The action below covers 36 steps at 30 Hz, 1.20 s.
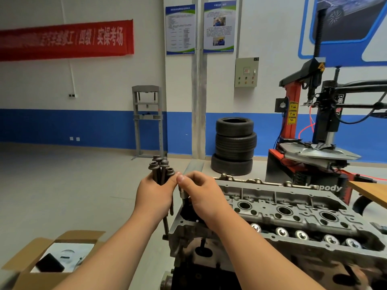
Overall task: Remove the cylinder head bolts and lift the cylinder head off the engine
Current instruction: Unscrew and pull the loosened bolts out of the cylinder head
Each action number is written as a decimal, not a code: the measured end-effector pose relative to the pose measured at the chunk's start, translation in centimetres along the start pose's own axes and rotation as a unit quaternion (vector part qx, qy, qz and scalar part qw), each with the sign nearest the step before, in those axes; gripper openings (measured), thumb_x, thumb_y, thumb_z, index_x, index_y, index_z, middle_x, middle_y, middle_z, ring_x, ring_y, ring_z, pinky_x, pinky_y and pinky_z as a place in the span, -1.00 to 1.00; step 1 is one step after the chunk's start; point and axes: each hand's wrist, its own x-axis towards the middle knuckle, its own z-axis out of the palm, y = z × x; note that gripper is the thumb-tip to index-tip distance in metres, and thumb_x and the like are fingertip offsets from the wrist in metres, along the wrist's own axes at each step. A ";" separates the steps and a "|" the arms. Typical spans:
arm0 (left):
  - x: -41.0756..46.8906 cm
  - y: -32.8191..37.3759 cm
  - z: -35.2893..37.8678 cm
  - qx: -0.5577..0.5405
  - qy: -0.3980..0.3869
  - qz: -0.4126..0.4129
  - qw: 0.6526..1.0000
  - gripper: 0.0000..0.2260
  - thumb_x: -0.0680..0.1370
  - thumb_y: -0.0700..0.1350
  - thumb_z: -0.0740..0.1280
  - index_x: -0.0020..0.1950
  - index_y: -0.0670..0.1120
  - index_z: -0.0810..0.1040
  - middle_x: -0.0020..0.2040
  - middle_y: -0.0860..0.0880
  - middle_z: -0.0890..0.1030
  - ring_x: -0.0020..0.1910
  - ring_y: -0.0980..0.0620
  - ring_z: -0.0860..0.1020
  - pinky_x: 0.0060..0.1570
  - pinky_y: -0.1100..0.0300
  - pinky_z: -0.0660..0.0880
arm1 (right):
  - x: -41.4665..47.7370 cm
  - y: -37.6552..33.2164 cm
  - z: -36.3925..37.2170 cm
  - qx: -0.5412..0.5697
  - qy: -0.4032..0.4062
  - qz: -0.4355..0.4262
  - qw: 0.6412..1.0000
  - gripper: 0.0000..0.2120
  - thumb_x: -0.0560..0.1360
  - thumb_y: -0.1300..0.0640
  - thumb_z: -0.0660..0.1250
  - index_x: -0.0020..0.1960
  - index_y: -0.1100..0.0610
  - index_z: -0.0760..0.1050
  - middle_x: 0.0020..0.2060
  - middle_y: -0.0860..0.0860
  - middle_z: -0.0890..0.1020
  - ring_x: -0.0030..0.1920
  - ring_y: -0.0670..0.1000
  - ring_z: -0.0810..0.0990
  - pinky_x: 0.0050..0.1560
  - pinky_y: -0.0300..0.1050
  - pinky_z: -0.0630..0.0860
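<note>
A cardboard box [83,234] with its flaps up sits on the floor at the near left, a dark flat object and white packing inside it. On the far wall above hangs a red banner [65,39] with white characters. Further right, a grey shop press frame [148,120] stands against the blue wall band.

The left hand [154,195] is wrapped round a bundle of cylinder head bolts [161,168], heads up, their shanks hanging out below the palm just beside the left end of the engine. The right hand [201,195] touches it thumb to thumb, fingers curled round the top of a silver socket tool [182,193] that stands upright at the near left corner of the cylinder head [293,214]; the hand hides the tool's upper end.

The cylinder head is seated on the engine, running from centre to the near right, with spark plug wells and valve springs exposed. Behind it stand stacked tyres [234,147], two posters [180,29] and a grey control box [246,72] on the wall. A red and black tyre changer [310,130] stands far right, with a wooden tabletop [370,191] at the edge.
</note>
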 end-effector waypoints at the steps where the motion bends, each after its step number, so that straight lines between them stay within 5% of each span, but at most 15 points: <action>1: 0.0 0.0 -0.1 0.000 0.004 0.005 1.000 -0.85 0.50 0.07 0.39 -0.22 0.04 0.58 -0.53 0.19 0.53 -0.53 0.20 0.46 -0.50 0.29 0.30 | 0.0 0.1 0.0 -0.004 0.004 -0.001 1.000 -0.75 0.52 -0.12 0.28 -0.11 0.04 0.59 -0.27 0.02 0.63 -0.25 0.00 0.58 -0.15 -0.08 0.52; 8: -0.8 -1.1 -0.4 -0.032 -0.013 0.020 0.999 -0.87 0.46 0.04 0.45 -0.17 0.01 0.61 -0.32 0.15 0.64 -0.36 0.21 0.56 -0.27 0.15 0.44 | 0.2 -0.3 0.2 -0.005 0.022 0.041 0.999 -0.73 0.63 0.00 0.05 -0.02 0.08 0.47 -0.23 -0.01 0.63 -0.26 -0.10 0.60 -0.13 -0.13 0.53; 12: -1.5 -1.6 -0.3 -0.026 -0.004 0.044 0.999 -0.91 0.46 0.02 0.45 -0.11 0.06 0.60 -0.27 0.14 0.65 -0.25 0.19 0.58 -0.27 0.25 0.41 | -0.1 -0.2 0.2 -0.047 0.023 0.014 0.999 -0.78 0.55 -0.16 0.20 -0.08 -0.03 0.47 -0.23 -0.09 0.58 -0.23 -0.16 0.54 -0.23 -0.24 0.42; 16: -1.6 -1.8 -0.5 -0.045 0.026 0.039 0.998 -0.76 0.51 -0.09 0.40 -0.02 0.28 0.51 -0.12 0.19 0.58 -0.10 0.24 0.53 -0.19 0.29 0.41 | -0.3 0.0 0.1 -0.039 0.021 -0.010 0.999 -0.88 0.51 -0.03 0.33 0.00 -0.02 0.56 -0.19 -0.05 0.64 -0.19 -0.11 0.59 -0.14 -0.27 0.52; 19: -1.6 -1.7 -0.4 -0.056 0.026 0.028 0.998 -0.71 0.51 -0.10 0.39 0.00 0.33 0.48 -0.15 0.15 0.58 -0.16 0.17 0.55 -0.24 0.26 0.42 | -0.2 -0.2 0.2 -0.012 0.011 0.014 1.000 -0.78 0.58 0.05 0.18 0.18 0.00 0.50 -0.13 -0.07 0.67 -0.04 -0.11 0.61 -0.01 -0.21 0.52; 22: -1.7 -1.8 0.1 -0.059 0.001 0.024 0.998 -0.68 0.49 -0.07 0.42 -0.01 0.38 0.45 -0.20 0.13 0.61 -0.26 0.16 0.60 -0.28 0.23 0.51 | -0.3 -0.4 0.5 -0.015 0.005 0.041 0.999 -0.83 0.58 -0.02 0.14 0.10 -0.02 0.44 -0.11 -0.06 0.65 -0.03 -0.09 0.59 -0.05 -0.17 0.48; 26: -2.2 -2.9 0.5 -0.113 -0.013 -0.025 0.993 -0.62 0.55 -0.19 0.34 0.08 0.34 0.44 0.00 0.10 0.61 -0.19 0.12 0.66 -0.11 0.10 0.58 | -0.3 -0.3 0.3 -0.052 0.023 0.007 0.998 -0.82 0.53 -0.11 0.25 0.01 -0.03 0.51 -0.18 -0.10 0.61 -0.15 -0.12 0.56 -0.15 -0.21 0.47; 31: -2.9 -4.8 0.1 -0.187 -0.003 -0.096 0.978 -0.67 0.57 -0.23 0.30 0.10 0.23 0.47 0.05 -0.10 0.60 -0.18 0.02 0.69 -0.36 0.12 0.58 | 0.1 -0.3 0.2 0.018 0.009 0.058 0.998 -0.73 0.61 0.00 0.07 0.13 0.01 0.50 -0.18 -0.05 0.68 -0.07 -0.07 0.58 0.07 -0.07 0.46; 36: -3.1 -5.3 0.3 -0.189 0.015 -0.102 0.977 -0.71 0.53 -0.23 0.34 0.06 0.18 0.47 -0.10 -0.11 0.59 -0.29 -0.02 0.66 -0.33 0.09 0.55 | 0.1 0.0 0.5 -0.034 0.014 0.023 0.999 -0.72 0.51 -0.19 0.23 -0.05 0.02 0.49 -0.28 -0.10 0.60 -0.23 -0.11 0.54 -0.17 -0.16 0.43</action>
